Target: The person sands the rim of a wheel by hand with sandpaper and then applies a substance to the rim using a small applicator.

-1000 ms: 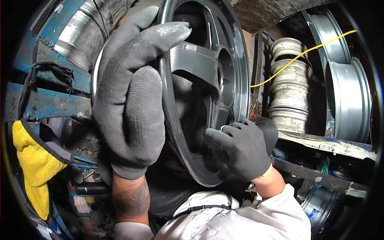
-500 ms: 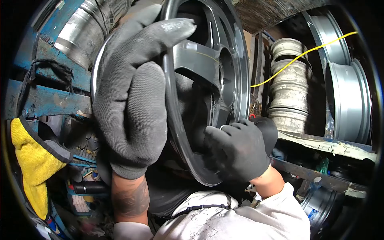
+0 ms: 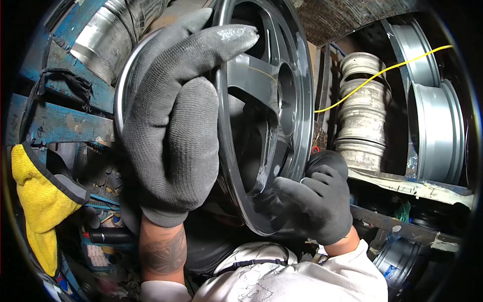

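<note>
A dark grey wheel rim (image 3: 251, 75) stands upright in front of me, its spokes and centre hole facing right. My left hand (image 3: 173, 126), in a grey knit glove, is wrapped over the rim's left edge, with its fingers curling over the front. Low on the right side of the wheel is my right hand (image 3: 319, 201), in a dark glove, its fingers bent in a pinch beside the spokes. Whatever it holds is too small to make out; a small light spot shows at its fingertips.
Pale dusty rims (image 3: 363, 113) are stacked on a shelf at the right, with silver rims (image 3: 438, 131) beyond. A yellow cable (image 3: 382, 72) crosses there. A yellow cloth (image 3: 40, 201) hangs at the left by a blue frame (image 3: 70, 123). A metal cylinder (image 3: 103, 40) lies upper left.
My right hand has moved slightly right and down along the wheel. My left hand and the wheel's left edge have shifted a little to the right in view.
</note>
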